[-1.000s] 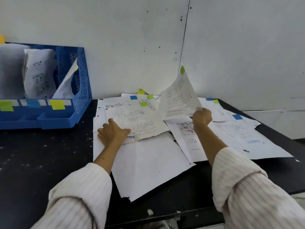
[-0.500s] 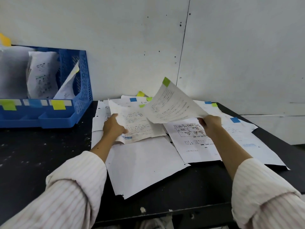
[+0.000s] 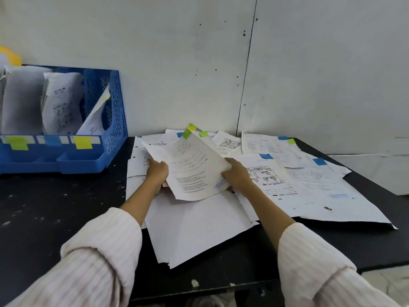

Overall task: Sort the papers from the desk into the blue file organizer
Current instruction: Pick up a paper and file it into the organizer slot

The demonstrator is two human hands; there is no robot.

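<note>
Loose papers (image 3: 314, 180) cover the black counter (image 3: 55, 207) from 12 to 3 o'clock, some with blue or green tabs. The blue organizer (image 3: 106, 138) stands at 10 o'clock, papers upright in its slots. Centre, the left hand (image 3: 157, 171) and right hand (image 3: 235, 176) grip a lifted sheet (image 3: 190, 167) by its side edges; its long axis runs 11 to 5, green tab (image 3: 186, 134) at the far end
</note>
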